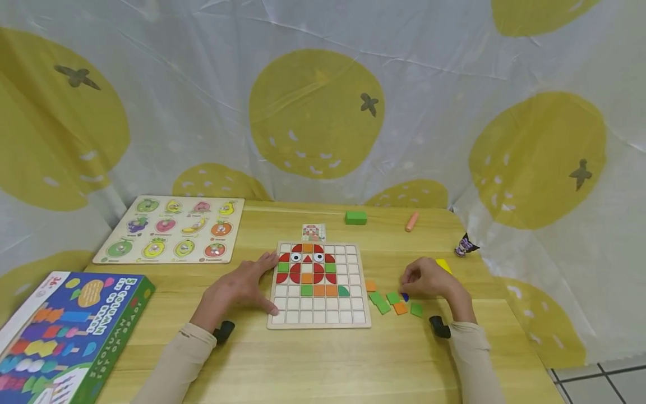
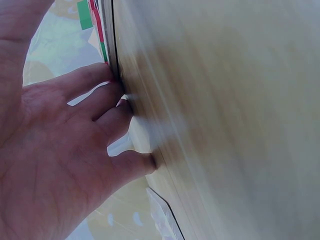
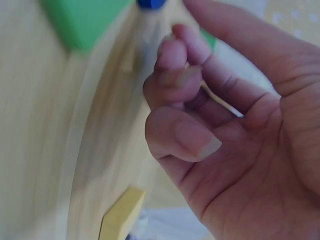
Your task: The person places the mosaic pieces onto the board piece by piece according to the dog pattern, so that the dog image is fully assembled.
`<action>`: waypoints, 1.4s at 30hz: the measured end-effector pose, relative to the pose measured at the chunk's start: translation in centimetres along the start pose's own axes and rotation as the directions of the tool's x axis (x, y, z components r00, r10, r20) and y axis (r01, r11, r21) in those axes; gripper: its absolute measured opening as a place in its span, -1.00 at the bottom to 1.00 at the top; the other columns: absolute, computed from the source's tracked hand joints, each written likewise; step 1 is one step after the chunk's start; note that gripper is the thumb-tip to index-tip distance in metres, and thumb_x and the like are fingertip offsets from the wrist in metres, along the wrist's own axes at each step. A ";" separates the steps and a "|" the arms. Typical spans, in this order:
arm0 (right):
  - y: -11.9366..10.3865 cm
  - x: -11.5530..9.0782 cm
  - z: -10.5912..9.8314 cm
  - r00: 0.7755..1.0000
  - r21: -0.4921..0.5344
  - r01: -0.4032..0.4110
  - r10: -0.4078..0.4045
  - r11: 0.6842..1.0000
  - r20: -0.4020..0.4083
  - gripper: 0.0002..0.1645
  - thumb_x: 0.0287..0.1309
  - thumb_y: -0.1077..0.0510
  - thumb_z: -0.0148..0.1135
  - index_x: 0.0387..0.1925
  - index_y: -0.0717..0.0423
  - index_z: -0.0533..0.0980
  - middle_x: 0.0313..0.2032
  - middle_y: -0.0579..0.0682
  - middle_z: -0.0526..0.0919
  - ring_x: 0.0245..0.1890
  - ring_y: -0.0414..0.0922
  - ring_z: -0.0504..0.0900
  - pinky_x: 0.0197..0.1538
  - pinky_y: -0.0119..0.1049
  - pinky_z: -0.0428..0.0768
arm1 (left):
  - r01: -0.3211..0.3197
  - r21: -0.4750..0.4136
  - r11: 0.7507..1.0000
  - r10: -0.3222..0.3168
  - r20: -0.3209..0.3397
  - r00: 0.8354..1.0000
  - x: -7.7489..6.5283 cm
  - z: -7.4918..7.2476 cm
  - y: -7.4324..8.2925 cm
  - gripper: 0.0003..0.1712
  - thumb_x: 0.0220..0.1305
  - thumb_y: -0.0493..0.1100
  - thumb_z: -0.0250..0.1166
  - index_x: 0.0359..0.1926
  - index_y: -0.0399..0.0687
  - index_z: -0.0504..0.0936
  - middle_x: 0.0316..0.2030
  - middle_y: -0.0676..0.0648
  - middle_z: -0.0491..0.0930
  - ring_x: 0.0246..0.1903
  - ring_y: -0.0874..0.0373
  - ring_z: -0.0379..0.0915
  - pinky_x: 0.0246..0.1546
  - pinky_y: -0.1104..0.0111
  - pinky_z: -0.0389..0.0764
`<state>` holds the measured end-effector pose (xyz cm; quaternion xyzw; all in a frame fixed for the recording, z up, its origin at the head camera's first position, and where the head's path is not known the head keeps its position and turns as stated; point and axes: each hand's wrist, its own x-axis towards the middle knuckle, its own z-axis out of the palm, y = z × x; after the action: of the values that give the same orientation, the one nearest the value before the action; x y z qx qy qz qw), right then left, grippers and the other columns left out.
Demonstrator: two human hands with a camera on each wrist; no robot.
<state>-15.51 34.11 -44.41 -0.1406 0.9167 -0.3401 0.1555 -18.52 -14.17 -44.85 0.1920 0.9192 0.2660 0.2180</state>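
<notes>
A square wooden grid board (image 1: 348, 317) lies mid-table, its upper cells filled with red, green, orange and white tiles forming a face with two eyes. My left hand (image 1: 242, 289) rests at its left edge, fingers spread, thumb on the lower corner. In the left wrist view, that hand's (image 2: 65, 135) fingertips meet the table beside the board. My right hand (image 1: 429, 278) is over loose tiles with curled fingers, close to a blue piece (image 1: 405, 297). In the right wrist view, the blue piece (image 3: 151, 3) lies beyond the fingers (image 3: 172, 135); the thumb tip is out of frame, so contact is unclear.
Green tiles (image 1: 380, 303) and orange tiles (image 1: 400, 308) lie right of the board. A small pattern card (image 1: 314, 232), green block (image 1: 355, 217), orange stick (image 1: 412, 221), yellow piece (image 1: 443, 265) and figurine (image 1: 465, 246) surround it. A fruit puzzle (image 1: 169, 241) and toy box (image 1: 70, 336) occupy the left.
</notes>
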 end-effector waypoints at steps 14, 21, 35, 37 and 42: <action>-0.4 0.4 0.5 0.999 0.018 0.022 -0.023 1.000 0.036 -0.89 0.12 0.32 0.60 -0.40 0.22 0.74 -0.46 -0.06 0.75 -0.46 -0.19 0.63 -0.33 -0.37 0.65 | 0.001 -0.014 1.000 -0.002 -0.004 1.000 -0.3 -0.2 -0.4 0.50 -0.14 0.28 0.77 0.73 0.07 0.15 0.73 -0.15 -0.05 0.61 -0.55 -0.12 0.49 -0.42 0.17; -1.4 0.2 1.1 0.997 -0.091 -0.080 0.082 0.993 0.013 -0.85 0.06 0.30 0.62 -0.43 0.15 0.71 -0.46 -0.09 0.70 -0.46 -0.17 0.59 -0.32 -0.32 0.64 | -0.016 -0.003 1.000 0.016 -0.012 1.000 -0.4 -0.1 0.0 0.47 -0.13 0.27 0.77 0.72 0.04 0.18 0.72 -0.18 0.00 0.61 -0.54 -0.06 0.48 -0.38 0.23; -1.7 0.4 1.3 0.991 -0.119 0.101 -0.111 0.988 -0.075 -0.90 0.21 0.38 0.46 -0.24 0.22 0.76 -0.40 -0.12 0.74 -0.41 -0.26 0.59 -0.29 -0.35 0.63 | -0.017 0.004 1.000 0.017 -0.005 1.000 -0.2 -0.1 0.5 0.46 -0.13 0.26 0.78 0.71 0.04 0.20 0.72 -0.17 0.01 0.61 -0.53 -0.06 0.48 -0.39 0.22; -2.1 0.9 1.6 0.985 -0.056 0.146 -0.151 0.988 -0.087 -0.94 0.30 0.34 0.44 -0.22 0.23 0.78 -0.35 -0.09 0.79 -0.39 -0.26 0.66 -0.25 -0.36 0.68 | -0.008 0.004 1.000 0.008 -0.002 1.000 -0.3 -0.1 0.5 0.46 -0.14 0.27 0.78 0.72 0.05 0.20 0.72 -0.18 0.00 0.61 -0.53 -0.06 0.48 -0.40 0.22; -3.9 2.6 3.2 0.984 0.123 0.167 -0.157 0.978 -0.090 -0.93 0.36 0.27 0.46 -0.23 0.24 0.77 -0.36 -0.04 0.81 -0.43 -0.16 0.75 -0.30 -0.34 0.74 | 0.002 0.003 1.000 -0.002 -0.003 1.000 -0.4 -0.1 0.4 0.48 -0.16 0.27 0.78 0.72 0.06 0.18 0.72 -0.18 -0.01 0.61 -0.53 -0.06 0.47 -0.41 0.23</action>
<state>-16.04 28.46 -44.65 -0.1908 0.8835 -0.4160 0.0994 -18.15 -14.04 -44.40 0.1910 0.9201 0.2647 0.2164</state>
